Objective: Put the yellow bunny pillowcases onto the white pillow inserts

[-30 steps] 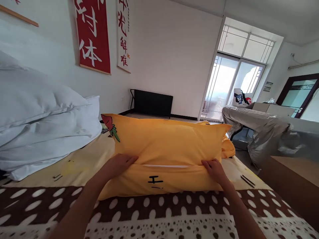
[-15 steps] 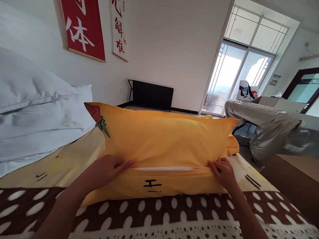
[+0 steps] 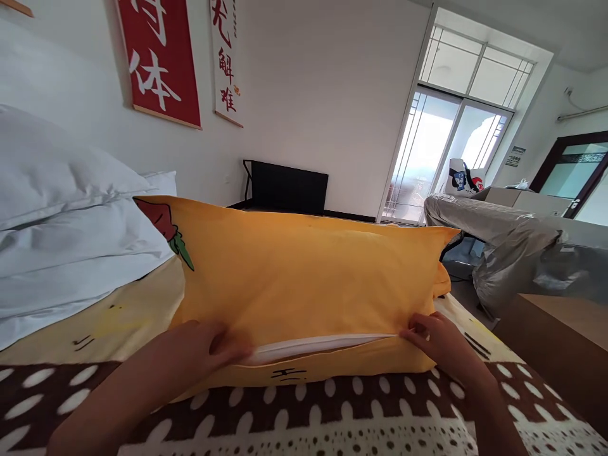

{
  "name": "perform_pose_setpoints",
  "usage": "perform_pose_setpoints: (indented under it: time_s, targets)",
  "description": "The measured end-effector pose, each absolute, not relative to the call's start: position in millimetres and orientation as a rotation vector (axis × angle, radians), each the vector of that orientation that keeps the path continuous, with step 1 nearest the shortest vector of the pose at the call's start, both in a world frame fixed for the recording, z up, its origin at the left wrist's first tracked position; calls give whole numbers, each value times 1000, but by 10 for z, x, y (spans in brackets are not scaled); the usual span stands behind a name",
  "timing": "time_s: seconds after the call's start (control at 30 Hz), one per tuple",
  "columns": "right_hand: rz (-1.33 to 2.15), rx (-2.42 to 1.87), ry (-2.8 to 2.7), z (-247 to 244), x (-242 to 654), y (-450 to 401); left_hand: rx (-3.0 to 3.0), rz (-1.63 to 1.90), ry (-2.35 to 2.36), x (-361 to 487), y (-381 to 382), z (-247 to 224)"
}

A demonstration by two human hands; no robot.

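Observation:
A yellow pillowcase (image 3: 304, 272) with a carrot print at its upper left corner stands tilted up on the bed. Along its lower part runs a gap, where a strip of white pillow (image 3: 323, 344) shows. My left hand (image 3: 213, 345) is closed on the fabric at the left end of this gap, its thumb pointing right; the fingertips are partly hidden. At the right end, my right hand (image 3: 427, 335) pinches the cloth between thumb and fingers. Below the gap, the lower flap with black marks lies toward me.
White pillows (image 3: 85, 221) are stacked on the left. Beneath everything spreads a brown blanket (image 3: 228, 415) with white spots. A cardboard box (image 3: 555, 335) stands at the right, near furniture (image 3: 503, 234) wrapped in grey plastic. A black panel (image 3: 289, 187) leans by the far wall.
Both hands have moved lower, drawing the fabric toward me. The gap has widened and more of the white pillow shows. The pillowcase's upper left corner has shifted left.

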State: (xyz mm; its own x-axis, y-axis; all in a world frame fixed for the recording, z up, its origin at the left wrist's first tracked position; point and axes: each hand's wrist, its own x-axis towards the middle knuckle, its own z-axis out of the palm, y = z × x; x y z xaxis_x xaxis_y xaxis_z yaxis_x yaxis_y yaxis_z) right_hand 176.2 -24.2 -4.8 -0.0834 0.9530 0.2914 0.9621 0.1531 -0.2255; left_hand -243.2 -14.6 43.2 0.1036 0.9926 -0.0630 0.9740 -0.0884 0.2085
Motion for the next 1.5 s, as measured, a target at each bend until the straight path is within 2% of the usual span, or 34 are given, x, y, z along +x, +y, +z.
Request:
perform_pose_setpoints:
  time_s: [0.43, 0.6, 0.67, 0.8, 1.0, 1.2, 1.37, 1.5]
  targets:
    - [-201, -1989, -2097, -42, 1675, -226, 2379, 121, 2112, -2217, -74, 181]
    - [-215, -2025, -2098, -26, 1646, -229, 2823, 88, 1929, -2135, -84, 234]
    - [-225, -2019, -2101, -21, 1633, -229, 3091, 282, 1776, -2043, -85, 207]
    - [-231, -1999, -2099, -23, 1627, -234, 3454, 896, 1402, -1794, -68, 50]
    - [-237, -2022, -2092, -29, 1628, -227, 3504, 1156, 1054, -1643, -66, -58]
    - [-217, -1880, -2091, -31, 1579, -273, 3355, 1137, 1079, -1689, -142, -9]
    - [-273, -1490, -2172, 66, 1307, -557, 3329, 883, 1191, -1681, -196, 12]
    - [-27, -1146, -2477, 92, 947, -782, 3314, 749, 1277, -1659, -223, 34]
